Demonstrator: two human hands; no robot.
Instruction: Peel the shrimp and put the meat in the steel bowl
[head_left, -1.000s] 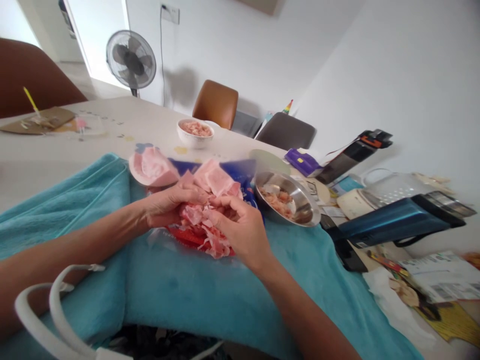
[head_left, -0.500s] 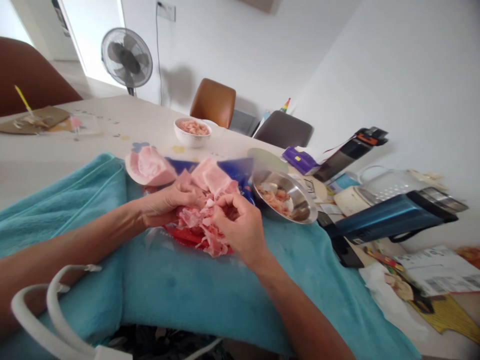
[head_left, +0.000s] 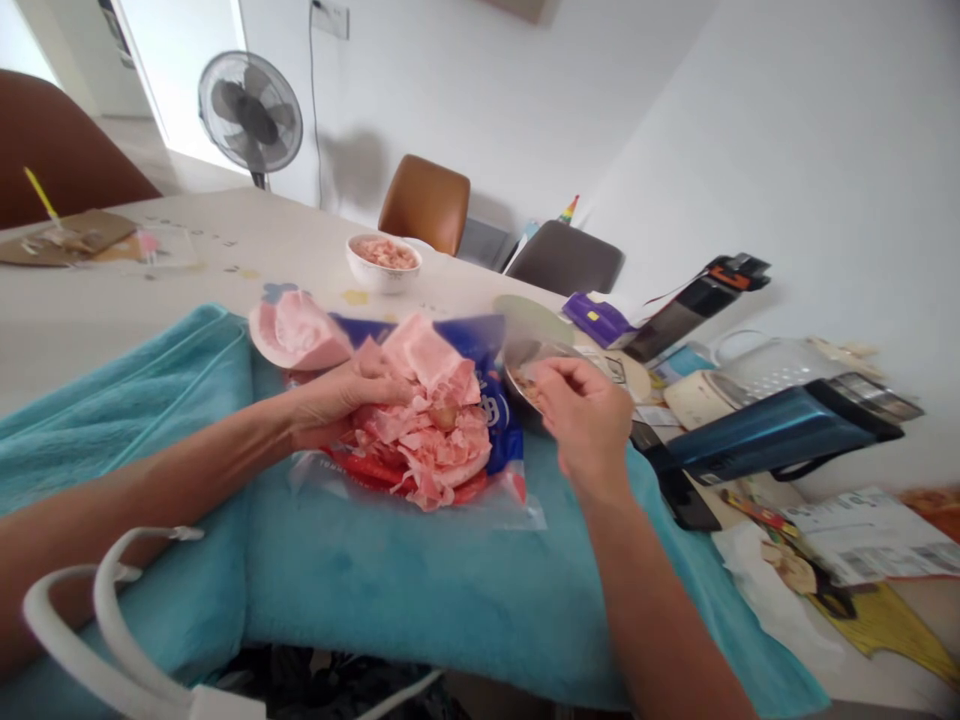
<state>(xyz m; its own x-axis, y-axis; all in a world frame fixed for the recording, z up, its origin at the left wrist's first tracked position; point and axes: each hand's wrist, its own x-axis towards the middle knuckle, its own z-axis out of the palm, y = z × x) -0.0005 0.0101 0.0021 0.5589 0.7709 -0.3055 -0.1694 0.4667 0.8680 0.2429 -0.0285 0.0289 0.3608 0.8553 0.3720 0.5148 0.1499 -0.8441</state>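
My left hand (head_left: pixel 349 400) grips a partly peeled pink pomelo (head_left: pixel 442 440), its torn membranes hanging in ragged shreds. The fruit rests on a red and blue plastic bag (head_left: pixel 510 450) spread over a teal towel (head_left: pixel 420 590). A thick pink piece of peel (head_left: pixel 300 335) lies on the left beyond my left wrist. Fingers pinched together, my right hand (head_left: pixel 589 420) is over the metal bowl (head_left: pixel 521 352) and hides much of it. What those fingers hold, if anything, I cannot make out.
A white bowl (head_left: pixel 384 265) of pink pulp stands at the back of the table. On the right are a blue bottle (head_left: pixel 780 435), a dark bottle (head_left: pixel 697 305), a phone (head_left: pixel 686 495) and a purple packet (head_left: pixel 600 318). White cables (head_left: pixel 112 610) loop at lower left.
My right hand has left the pomelo and moved right to the metal bowl. More of the torn fruit and the bag now show. My left hand keeps its grip.
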